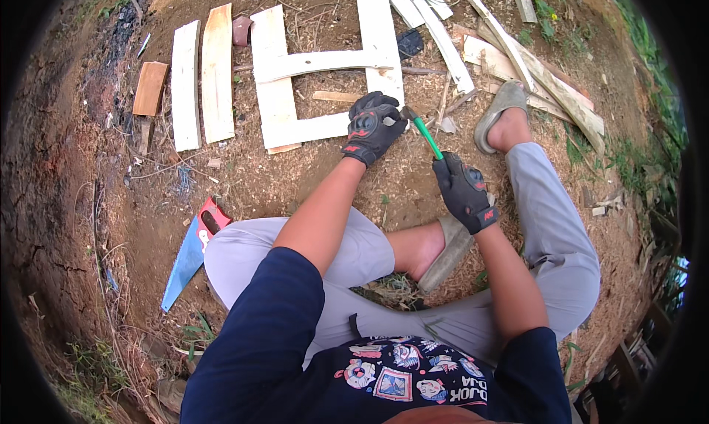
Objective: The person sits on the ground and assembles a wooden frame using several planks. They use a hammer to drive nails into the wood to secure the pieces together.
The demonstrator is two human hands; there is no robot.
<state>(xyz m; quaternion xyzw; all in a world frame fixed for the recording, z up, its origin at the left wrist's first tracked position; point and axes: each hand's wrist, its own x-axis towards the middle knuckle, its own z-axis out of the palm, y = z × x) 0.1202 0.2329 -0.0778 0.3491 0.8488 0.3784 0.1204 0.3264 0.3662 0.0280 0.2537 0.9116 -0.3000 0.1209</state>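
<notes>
I sit on bare ground with my legs bent. My right hand, in a black glove, is closed around the green handle of a hammer whose head points at my left hand. My left hand, also gloved in black, presses on the near corner of a frame of pale wooden planks lying flat on the dirt. The fingers of that hand are bunched at the plank's edge; whether they pinch anything small I cannot tell. The hammer head sits just right of those fingers.
A hand saw with a blue blade and red handle lies by my left thigh. Two loose planks and a brown wood block lie at the left. A pile of offcut boards lies at the upper right, beyond my sandalled foot.
</notes>
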